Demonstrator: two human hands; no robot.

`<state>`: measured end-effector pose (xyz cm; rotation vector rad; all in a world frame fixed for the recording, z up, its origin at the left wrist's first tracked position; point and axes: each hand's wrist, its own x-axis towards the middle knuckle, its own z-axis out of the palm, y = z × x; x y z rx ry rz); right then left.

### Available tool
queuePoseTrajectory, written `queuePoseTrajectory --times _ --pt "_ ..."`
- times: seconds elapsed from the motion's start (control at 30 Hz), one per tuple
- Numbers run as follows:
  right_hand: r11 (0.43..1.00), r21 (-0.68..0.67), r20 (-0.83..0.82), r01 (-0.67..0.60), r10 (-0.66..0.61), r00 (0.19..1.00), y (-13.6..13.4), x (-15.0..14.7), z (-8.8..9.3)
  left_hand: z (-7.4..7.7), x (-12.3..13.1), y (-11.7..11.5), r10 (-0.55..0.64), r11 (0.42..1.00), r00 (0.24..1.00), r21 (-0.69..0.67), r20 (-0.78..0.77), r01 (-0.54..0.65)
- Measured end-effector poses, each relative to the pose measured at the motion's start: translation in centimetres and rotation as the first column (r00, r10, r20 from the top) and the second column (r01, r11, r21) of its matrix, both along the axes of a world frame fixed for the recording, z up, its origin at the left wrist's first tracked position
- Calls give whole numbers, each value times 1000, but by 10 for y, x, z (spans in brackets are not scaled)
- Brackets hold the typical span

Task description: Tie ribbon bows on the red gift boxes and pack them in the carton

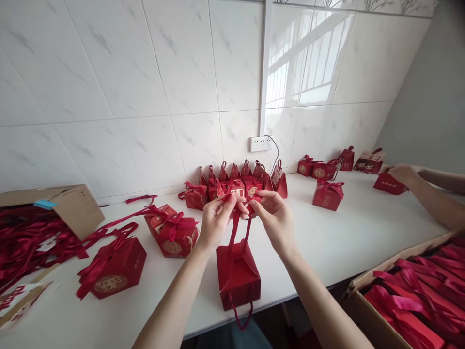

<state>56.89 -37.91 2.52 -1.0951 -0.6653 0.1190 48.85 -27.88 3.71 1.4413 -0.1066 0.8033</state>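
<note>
A small red gift box (240,276) stands at the table's near edge, with a cord handle hanging down its front side. Dark red ribbon (235,230) rises from its top in two strands. My left hand (220,218) pinches the ribbon above the box, and my right hand (272,218) pinches it from the other side, fingers close together. Part of the ribbon is hidden behind the fingers. Left of my hands sit a red box with a bow (172,232) and another bow-tied box (116,266).
Several finished-looking red boxes (196,195) line the wall below a power strip (260,143). A carton of loose ribbons (78,208) stands left; a carton of red boxes (363,291) is at lower right. Another person's hand (401,175) touches a red box (388,184).
</note>
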Motion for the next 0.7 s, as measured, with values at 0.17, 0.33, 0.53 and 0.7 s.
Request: queuePoseTrajectory --times 0.17,0.33,0.53,0.7 --pt "999 28 -12 33 -33 999 -3 16 -2 -4 11 -3 11 988 1000 -153 10 -9" --pt "998 38 -58 60 -57 997 -9 35 -6 -10 14 -2 39 972 999 -233 33 -30" --pt "988 24 -70 154 -152 986 -24 52 -13 -22 15 -2 115 934 993 -342 2 -108" --pt "975 -1 -121 222 -220 968 -35 66 -25 -31 16 -4 222 880 973 -418 -63 -227"
